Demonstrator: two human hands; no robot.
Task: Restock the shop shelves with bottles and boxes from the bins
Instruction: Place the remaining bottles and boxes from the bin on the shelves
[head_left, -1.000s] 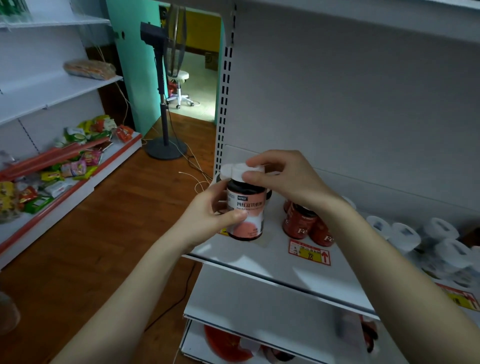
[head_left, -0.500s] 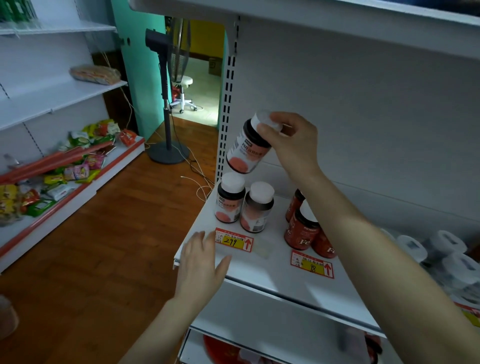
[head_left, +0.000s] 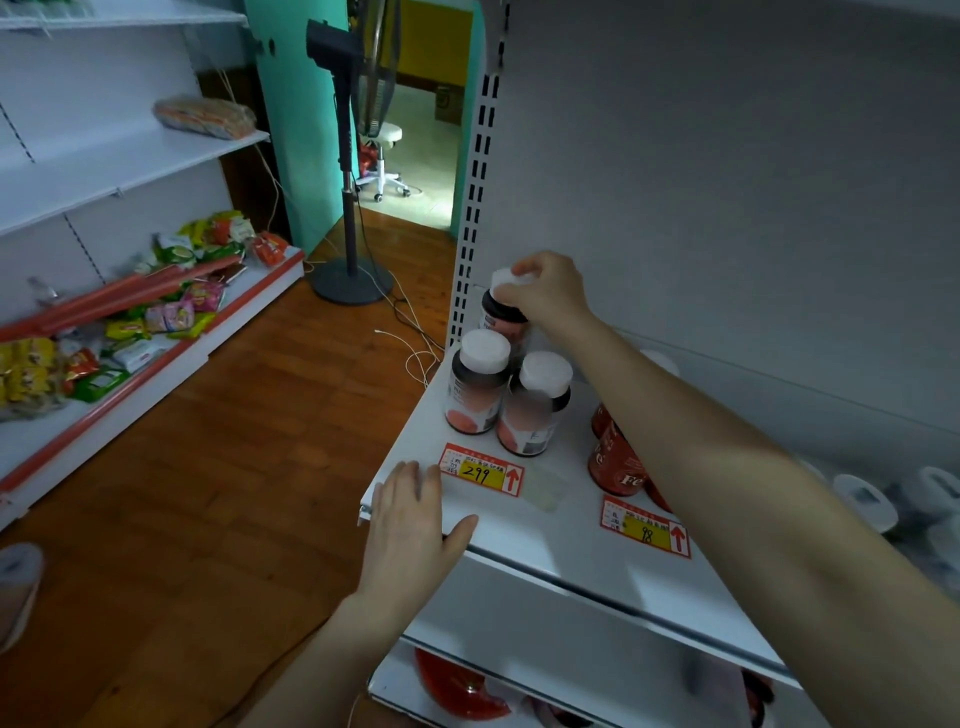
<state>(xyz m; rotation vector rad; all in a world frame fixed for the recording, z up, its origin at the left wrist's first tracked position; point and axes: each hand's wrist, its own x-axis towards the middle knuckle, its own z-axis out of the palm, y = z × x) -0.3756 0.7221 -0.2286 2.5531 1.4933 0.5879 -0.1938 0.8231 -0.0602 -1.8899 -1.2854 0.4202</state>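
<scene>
White-capped bottles (head_left: 478, 389) on the shelf (head_left: 571, 556): three, two abreast in front and one behind them at 12 o'clock. Red bottles (head_left: 615, 462), at 3 o'clock of that group: two can be counted, but a forearm covers the row, so a third may stand there. Price tags (head_left: 482, 470) on the shelf front: two, one at 6 o'clock of each bottle group. Hands: two, the left hand (head_left: 410, 525) at 6 o'clock and the right hand (head_left: 550, 291) at 12 o'clock. Standing fan (head_left: 348, 156): one. Stool (head_left: 382, 150): one, at 12 o'clock. Bagged package (head_left: 205, 117) at 10 o'clock: one.
</scene>
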